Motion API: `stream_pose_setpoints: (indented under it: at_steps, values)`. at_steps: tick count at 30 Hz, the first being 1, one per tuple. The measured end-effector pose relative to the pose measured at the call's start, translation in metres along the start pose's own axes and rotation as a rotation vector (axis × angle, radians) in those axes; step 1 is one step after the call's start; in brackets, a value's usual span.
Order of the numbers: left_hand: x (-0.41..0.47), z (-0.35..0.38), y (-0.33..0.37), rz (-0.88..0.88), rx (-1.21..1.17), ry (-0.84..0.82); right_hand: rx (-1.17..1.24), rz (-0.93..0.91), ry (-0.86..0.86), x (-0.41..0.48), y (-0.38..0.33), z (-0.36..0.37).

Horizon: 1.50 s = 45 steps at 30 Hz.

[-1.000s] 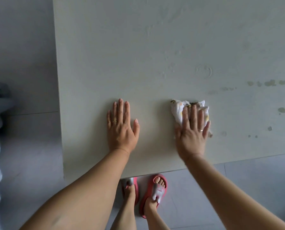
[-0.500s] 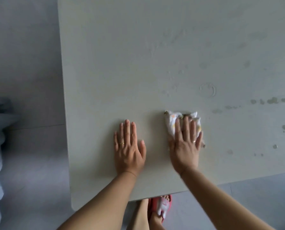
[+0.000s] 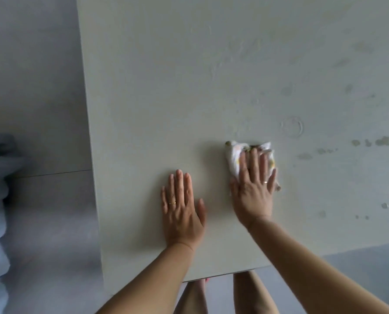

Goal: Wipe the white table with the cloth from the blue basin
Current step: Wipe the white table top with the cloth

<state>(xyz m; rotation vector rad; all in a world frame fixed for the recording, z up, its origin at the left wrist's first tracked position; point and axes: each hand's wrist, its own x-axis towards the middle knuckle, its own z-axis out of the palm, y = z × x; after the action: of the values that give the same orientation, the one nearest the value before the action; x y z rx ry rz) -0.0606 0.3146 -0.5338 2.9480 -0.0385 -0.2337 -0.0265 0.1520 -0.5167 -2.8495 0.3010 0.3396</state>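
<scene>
Since a second ago my right hand [image 3: 253, 191] has slid the cloth [image 3: 236, 156] leftward toward my left hand [image 3: 181, 207], and my view has tipped up the tabletop [image 3: 155, 87], so my sandals have dropped out of sight below its near edge.

My right grip is a flat press, not a clench: fingers spread over the crumpled white cloth, pinning it to the tabletop just beside the faint ring mark [image 3: 292, 127]. My left grip is released, palm flat on the bare surface, bracing me; it holds nothing.

As for progress, I judge the job is partway. The stretch near my hands looks even and free of marks. To the right, a row of greenish spots [image 3: 379, 141] and scattered droplets [image 3: 385, 205] remain, well apart from the cloth, and faint smears show farther up. Those are what is left.

The blue basin is not in view. The cloth bears small yellowish print, but I can read no writing or brand anywhere.
</scene>
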Motion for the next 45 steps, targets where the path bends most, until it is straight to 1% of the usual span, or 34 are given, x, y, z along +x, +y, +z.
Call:
stream_pose_setpoints:
  at_steps: [2,4,6,7,10,12,16,18,20,22,24,26,27,29,32,33,34,35,38,39,40,41,43,45]
  values:
    - [0.000,0.001,0.000,-0.002,0.004,0.001,-0.033,-0.235,-0.047,-0.020,-0.018,0.008]
    - [0.002,-0.001,0.002,-0.007,0.004,0.000,-0.085,-0.448,-0.068,-0.022,-0.011,0.007]
    - [0.003,-0.002,0.002,-0.002,-0.014,-0.007,-0.169,-0.568,-0.072,-0.013,0.004,0.000]
    - [0.002,-0.003,0.001,0.002,-0.034,0.000,-0.201,-0.587,-0.075,-0.010,0.008,-0.003]
    - [0.007,-0.009,-0.002,0.024,-0.127,0.068,-0.164,-0.543,-0.085,-0.008,0.000,-0.004]
    - [0.019,-0.015,-0.002,0.034,-0.156,0.127,-0.126,-0.543,-0.051,-0.009,-0.011,0.003]
    - [0.070,-0.028,0.002,0.035,-0.143,0.177,-0.102,-0.615,-0.007,0.006,-0.007,0.009]
    - [0.101,-0.030,0.007,0.042,-0.113,0.161,-0.104,-0.628,-0.010,0.023,0.004,0.003]
    - [0.127,-0.029,0.012,0.051,-0.087,0.128,-0.081,-0.518,0.026,0.048,0.016,-0.007]
    - [0.141,-0.025,0.015,0.051,-0.067,0.104,-0.061,-0.336,0.067,0.073,0.021,-0.017]
    - [0.144,-0.020,0.016,0.036,-0.051,0.095,-0.028,-0.152,0.080,0.083,0.014,-0.019]
    - [0.144,-0.018,0.016,0.031,-0.045,0.102,0.023,-0.046,0.084,0.074,-0.005,-0.012]
    - [0.144,-0.018,0.016,0.033,-0.046,0.101,0.029,-0.064,0.069,0.064,-0.015,-0.006]
    - [0.144,-0.020,0.016,0.034,-0.048,0.091,-0.014,-0.225,0.023,0.042,-0.026,0.002]
    - [0.144,-0.021,0.016,0.032,-0.050,0.084,-0.084,-0.527,-0.001,0.057,-0.001,-0.007]
    - [0.144,-0.021,0.016,0.030,-0.052,0.083,-0.115,-0.580,-0.004,0.072,0.011,-0.013]
    - [0.144,-0.021,0.016,0.029,-0.052,0.085,-0.132,-0.566,0.008,0.088,0.021,-0.020]
    - [0.144,-0.020,0.016,0.029,-0.050,0.087,-0.121,-0.485,0.028,0.106,0.028,-0.026]
    - [0.144,-0.020,0.017,0.022,-0.056,0.089,-0.019,-0.133,0.099,0.135,0.023,-0.031]
    - [0.144,-0.020,0.017,0.021,-0.058,0.088,0.001,-0.064,0.109,0.133,0.012,-0.027]
    - [0.144,-0.021,0.017,0.022,-0.059,0.086,0.008,-0.058,0.106,0.126,-0.001,-0.023]
    - [0.144,-0.021,0.016,0.025,-0.057,0.088,0.003,-0.119,0.093,0.117,-0.013,-0.018]
    - [0.145,-0.022,0.016,0.028,-0.053,0.097,-0.037,-0.362,0.054,0.098,-0.027,-0.009]
    - [0.145,-0.022,0.016,0.025,-0.063,0.100,-0.089,-0.586,0.024,0.101,-0.019,-0.011]
